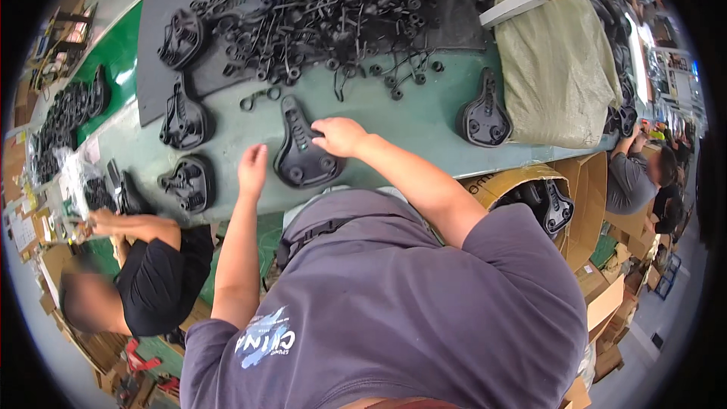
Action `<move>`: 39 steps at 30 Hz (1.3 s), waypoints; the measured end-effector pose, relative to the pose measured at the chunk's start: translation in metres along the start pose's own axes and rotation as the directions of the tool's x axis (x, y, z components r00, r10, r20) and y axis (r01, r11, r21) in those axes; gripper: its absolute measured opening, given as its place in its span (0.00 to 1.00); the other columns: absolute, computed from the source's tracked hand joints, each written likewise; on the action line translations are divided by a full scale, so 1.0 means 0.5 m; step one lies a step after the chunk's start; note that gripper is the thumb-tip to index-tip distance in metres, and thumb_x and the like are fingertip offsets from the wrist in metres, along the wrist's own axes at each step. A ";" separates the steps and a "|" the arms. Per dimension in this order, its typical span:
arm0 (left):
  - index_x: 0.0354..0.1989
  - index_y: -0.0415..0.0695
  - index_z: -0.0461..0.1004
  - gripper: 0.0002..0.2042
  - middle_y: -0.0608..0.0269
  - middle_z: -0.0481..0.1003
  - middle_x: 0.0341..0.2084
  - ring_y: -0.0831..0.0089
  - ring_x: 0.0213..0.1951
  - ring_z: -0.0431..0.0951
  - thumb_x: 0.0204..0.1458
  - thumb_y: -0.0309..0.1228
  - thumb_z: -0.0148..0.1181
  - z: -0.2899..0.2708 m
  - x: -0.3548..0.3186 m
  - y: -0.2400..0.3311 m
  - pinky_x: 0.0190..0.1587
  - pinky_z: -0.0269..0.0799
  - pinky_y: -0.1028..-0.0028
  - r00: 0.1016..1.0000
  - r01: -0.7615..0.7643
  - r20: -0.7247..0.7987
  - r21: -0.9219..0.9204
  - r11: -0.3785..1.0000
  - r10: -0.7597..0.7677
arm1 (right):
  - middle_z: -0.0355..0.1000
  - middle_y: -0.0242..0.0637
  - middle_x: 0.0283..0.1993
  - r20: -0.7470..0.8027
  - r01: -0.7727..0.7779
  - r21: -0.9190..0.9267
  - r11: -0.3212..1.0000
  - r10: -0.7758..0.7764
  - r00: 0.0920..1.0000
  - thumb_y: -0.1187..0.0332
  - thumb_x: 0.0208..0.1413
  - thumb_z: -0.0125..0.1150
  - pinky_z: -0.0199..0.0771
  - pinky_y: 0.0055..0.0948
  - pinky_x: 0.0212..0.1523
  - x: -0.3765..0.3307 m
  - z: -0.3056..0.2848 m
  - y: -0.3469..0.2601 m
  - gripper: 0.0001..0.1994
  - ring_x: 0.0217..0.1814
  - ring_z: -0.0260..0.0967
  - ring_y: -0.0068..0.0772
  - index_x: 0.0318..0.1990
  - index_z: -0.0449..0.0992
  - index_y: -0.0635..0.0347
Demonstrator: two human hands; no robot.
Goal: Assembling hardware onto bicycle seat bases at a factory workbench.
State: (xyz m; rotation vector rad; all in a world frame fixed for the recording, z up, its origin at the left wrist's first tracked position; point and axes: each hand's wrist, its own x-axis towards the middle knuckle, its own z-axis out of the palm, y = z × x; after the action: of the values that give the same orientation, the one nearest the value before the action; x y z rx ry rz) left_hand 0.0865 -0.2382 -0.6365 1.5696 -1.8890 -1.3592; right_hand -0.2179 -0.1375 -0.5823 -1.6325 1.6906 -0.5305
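A black bicycle saddle (303, 153) lies underside up on the green table in front of me, its narrow nose toward the far side. My right hand (338, 137) is closed on the saddle's right edge, thumb and fingers curled there. To the left of the saddle, just apart from it, my left hand (253, 171) is raised with its fingers bunched together; whether anything small is between them is hidden. Beyond the saddle lies a small black metal clamp piece (260, 98). Another upturned saddle (485, 115) rests farther right.
A heap of black rails and clamps (326, 23) covers a dark mat (155, 45) at the back. More saddles (184, 117) stand left. A woven sack (560, 68) drapes at right, above a carton (522, 182) holding saddles. Co-workers sit at both sides.
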 end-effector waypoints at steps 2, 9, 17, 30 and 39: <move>0.60 0.33 0.74 0.25 0.47 0.82 0.47 0.57 0.48 0.82 0.66 0.43 0.64 0.051 0.019 0.073 0.53 0.78 0.63 0.995 -0.007 0.102 0.120 0.993 -0.005 | 0.82 0.48 0.44 0.038 -0.041 0.054 0.998 0.039 0.999 0.56 0.61 0.64 0.79 0.54 0.51 -0.005 -0.030 0.023 0.16 0.49 0.79 0.58 0.47 0.82 0.57; 0.64 0.34 0.66 0.30 0.31 0.75 0.56 0.33 0.56 0.76 0.65 0.47 0.61 0.130 0.067 0.142 0.59 0.73 0.46 0.976 0.027 0.179 0.464 0.885 -0.124 | 0.77 0.51 0.52 -0.709 -0.253 -0.077 0.964 0.125 0.694 0.68 0.53 0.66 0.76 0.49 0.59 -0.035 -0.359 0.315 0.16 0.56 0.75 0.58 0.50 0.81 0.62; 0.65 0.34 0.65 0.28 0.33 0.75 0.57 0.36 0.57 0.77 0.67 0.43 0.59 0.173 0.138 0.194 0.58 0.74 0.49 0.973 -0.034 0.218 0.454 0.890 -0.074 | 0.50 0.59 0.76 -0.782 -0.719 -0.187 0.669 0.342 0.521 0.63 0.50 0.72 0.65 0.57 0.72 0.148 -0.708 0.604 0.45 0.70 0.59 0.72 0.75 0.55 0.63; 0.63 0.31 0.65 0.27 0.33 0.75 0.52 0.35 0.53 0.77 0.65 0.39 0.62 0.178 0.160 0.223 0.54 0.74 0.49 0.971 -0.048 0.229 0.489 0.871 -0.074 | 0.58 0.36 0.77 -0.674 -0.800 -0.328 0.502 0.468 0.571 0.41 0.46 0.78 0.64 0.59 0.72 0.235 -0.868 0.800 0.49 0.76 0.57 0.57 0.75 0.62 0.42; 0.65 0.30 0.62 0.28 0.32 0.74 0.54 0.34 0.54 0.76 0.66 0.39 0.61 0.178 0.153 0.218 0.56 0.74 0.48 0.969 -0.063 0.235 0.515 0.855 -0.071 | 0.67 0.45 0.65 -0.656 -0.713 -0.414 0.566 0.357 0.665 0.40 0.49 0.74 0.73 0.55 0.64 0.246 -0.830 0.743 0.45 0.68 0.69 0.54 0.74 0.64 0.37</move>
State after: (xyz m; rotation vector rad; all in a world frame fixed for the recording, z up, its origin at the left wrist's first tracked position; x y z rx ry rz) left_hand -0.0681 -0.2733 -0.6142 1.6934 -2.5771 -1.1397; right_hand -0.7668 -0.2911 -0.6030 -1.2626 2.9183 -0.0038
